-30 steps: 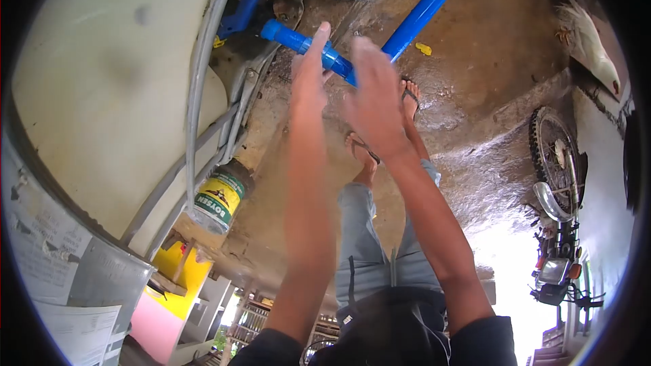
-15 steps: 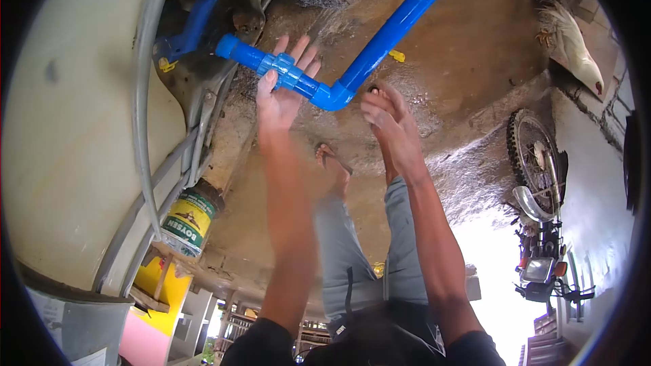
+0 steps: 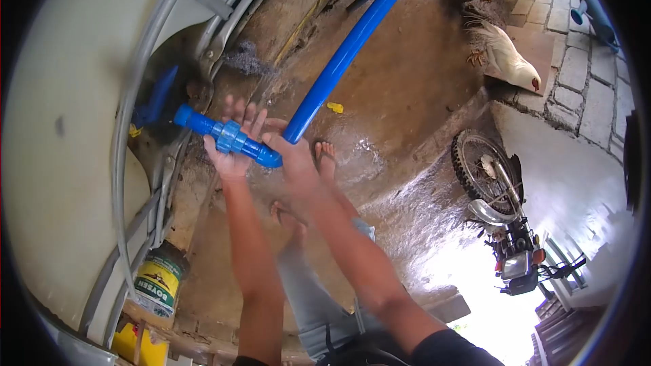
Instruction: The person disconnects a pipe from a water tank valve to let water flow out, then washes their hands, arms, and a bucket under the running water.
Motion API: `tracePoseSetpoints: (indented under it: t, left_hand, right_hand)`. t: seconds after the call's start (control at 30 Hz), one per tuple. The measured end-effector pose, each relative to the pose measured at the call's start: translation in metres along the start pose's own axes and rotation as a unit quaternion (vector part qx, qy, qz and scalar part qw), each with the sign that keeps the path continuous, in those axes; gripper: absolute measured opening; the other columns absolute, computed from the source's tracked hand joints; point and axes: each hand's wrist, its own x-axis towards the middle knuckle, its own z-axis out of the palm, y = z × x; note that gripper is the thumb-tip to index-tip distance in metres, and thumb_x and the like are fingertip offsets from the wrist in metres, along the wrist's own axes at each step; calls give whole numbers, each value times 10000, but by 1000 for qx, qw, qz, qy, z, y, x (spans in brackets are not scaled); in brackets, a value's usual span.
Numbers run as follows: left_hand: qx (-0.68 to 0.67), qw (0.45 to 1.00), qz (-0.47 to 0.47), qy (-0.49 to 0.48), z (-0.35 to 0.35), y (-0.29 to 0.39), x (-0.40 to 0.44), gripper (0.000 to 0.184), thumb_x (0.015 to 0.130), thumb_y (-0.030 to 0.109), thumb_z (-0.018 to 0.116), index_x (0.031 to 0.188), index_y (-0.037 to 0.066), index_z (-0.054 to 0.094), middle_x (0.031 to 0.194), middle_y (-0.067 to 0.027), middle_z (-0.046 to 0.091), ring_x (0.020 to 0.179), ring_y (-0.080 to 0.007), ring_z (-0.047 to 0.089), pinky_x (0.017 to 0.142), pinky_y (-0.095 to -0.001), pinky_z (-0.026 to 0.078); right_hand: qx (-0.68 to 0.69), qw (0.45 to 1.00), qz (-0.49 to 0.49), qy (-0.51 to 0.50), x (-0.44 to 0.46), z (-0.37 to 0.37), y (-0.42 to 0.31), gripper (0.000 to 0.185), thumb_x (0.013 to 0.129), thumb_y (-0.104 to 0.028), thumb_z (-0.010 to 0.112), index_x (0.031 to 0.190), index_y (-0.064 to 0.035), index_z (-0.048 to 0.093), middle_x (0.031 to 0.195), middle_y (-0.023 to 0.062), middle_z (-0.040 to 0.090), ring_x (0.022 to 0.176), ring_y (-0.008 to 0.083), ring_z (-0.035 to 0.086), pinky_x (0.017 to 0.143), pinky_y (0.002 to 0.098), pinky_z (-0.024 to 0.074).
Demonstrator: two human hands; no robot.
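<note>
A blue plastic pipe [image 3: 349,54] slants down from the top of the view to an elbow, where a short blue pipe section turns off to the left. A light-blue ribbed coupling [image 3: 230,137] sits on that section, which ends in a collar at its left tip. My left hand [image 3: 230,161] is behind the coupling, palm toward the pipe, its blurred fingers stretched out and apart past it. Closed around the long pipe's lower end at the elbow is my right hand [image 3: 295,156], hiding part of the joint.
A pale tank [image 3: 61,129] with grey metal tubing fills the left side. A paint can [image 3: 161,281] stands below it. Beyond the wet floor on the right are a white chicken [image 3: 505,57] and a motorcycle [image 3: 498,210]. A yellow piece [image 3: 335,107] lies near the pipe.
My right hand has come onto the pipe at the elbow, from beside it before. The view has shifted, so pipe and hands appear lower and farther left. My left hand's thumb no longer overlaps the coupling.
</note>
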Motion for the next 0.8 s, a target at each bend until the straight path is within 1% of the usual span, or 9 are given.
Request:
tracePoseSetpoints:
  t: [0.1,0.2,0.27,0.33,0.43,0.57,0.63,0.73,0.8]
  left_hand:
    - [170,941,50,289,20,10,-24,581,873,451,622,1263,39,492,1079,-124,611,1112,-259,553,1007,-460,422]
    - [256,912,61,316,50,16,-31,561,880,441,618,1202,-3,501,1052,-127,606,1043,-245,573,954,-435,453]
    - [451,799,31,397,82,10,-10,543,886,399,615,1181,-41,498,1025,-129,599,952,-237,587,955,-443,453]
    - [209,894,66,390,52,2,4,642,871,481,617,1240,-25,478,995,-117,594,916,-263,575,1017,-480,399]
    - [-150,988,-8,-25,6,8,1,755,831,594,604,1283,7,461,1066,-134,606,995,-281,579,1066,-490,349]
    - [83,989,16,123,9,11,-8,785,808,639,591,1281,28,452,1275,-171,560,1109,-257,560,1069,-490,355]
    - [200,942,68,260,28,11,-31,694,829,575,611,1226,18,492,1194,-156,594,1064,-247,570,1034,-486,382]
    - [315,868,63,379,66,11,-29,577,869,460,612,1206,6,496,1058,-131,617,959,-231,603,940,-393,426]
    - [316,868,56,379,67,6,-16,507,877,419,615,1164,13,512,984,-110,611,908,-222,602,922,-364,441]
  right_hand:
    - [-27,999,23,13,-10,4,-14,366,839,-207,687,1104,27,593,926,62,637,851,129,613,766,271,489]
    - [-58,996,6,62,-15,16,-19,360,840,-206,685,1100,26,593,915,56,630,843,135,609,762,270,485]
    - [-62,996,-7,65,-14,15,-10,352,840,-208,687,1090,23,597,911,51,622,836,136,601,755,269,482]
    - [-42,998,-24,43,-6,9,-1,349,839,-218,690,1079,19,601,911,48,614,828,138,592,744,270,479]
    - [-17,1000,-20,7,-3,4,2,333,874,-229,653,1109,-5,581,888,44,577,798,132,557,702,282,464]
    - [-36,999,4,8,-11,8,-8,371,873,-212,655,1170,-20,544,916,37,562,826,123,542,722,271,449]
    - [-82,996,5,31,-11,8,-8,396,879,-194,649,1214,-31,515,950,36,555,840,115,535,738,265,439]
    - [-260,934,-171,176,-24,18,-8,553,851,-235,666,1278,51,462,1131,149,540,1029,222,530,890,360,425]
    - [-422,811,-329,237,-42,26,-17,636,833,-239,673,1323,74,416,1209,199,515,1113,285,507,956,399,401]
